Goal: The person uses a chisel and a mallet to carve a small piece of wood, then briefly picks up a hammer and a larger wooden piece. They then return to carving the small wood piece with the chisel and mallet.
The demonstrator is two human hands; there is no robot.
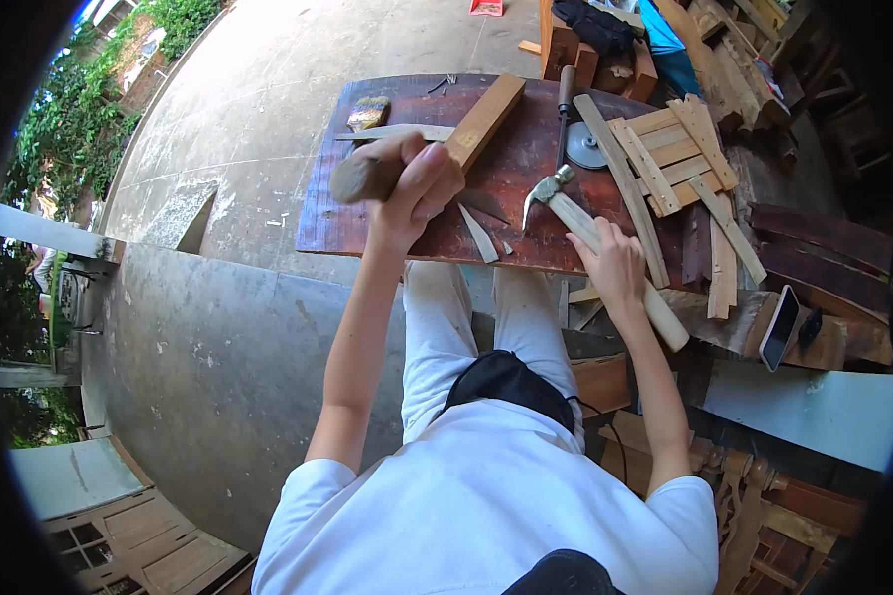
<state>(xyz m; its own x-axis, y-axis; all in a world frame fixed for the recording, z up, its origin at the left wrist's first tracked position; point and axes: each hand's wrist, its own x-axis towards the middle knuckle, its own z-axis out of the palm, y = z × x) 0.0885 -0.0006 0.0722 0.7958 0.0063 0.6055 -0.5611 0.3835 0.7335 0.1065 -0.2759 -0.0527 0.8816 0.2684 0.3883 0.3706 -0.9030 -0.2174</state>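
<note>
Head view: my left hand (415,188) grips a wooden block (365,177), lifted above the board (327,213). My right hand (613,268) is closed around the hammer (590,238) handle, its head just ahead of my fingers, resting on the board.

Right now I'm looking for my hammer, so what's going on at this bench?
A person in a white shirt is working over a dark red board. Their right hand grips the claw hammer by its wooden handle, head resting on the board. Their left hand holds a rounded wooden piece raised above it. A long wooden block, a brush and loose slats lie around.
</note>
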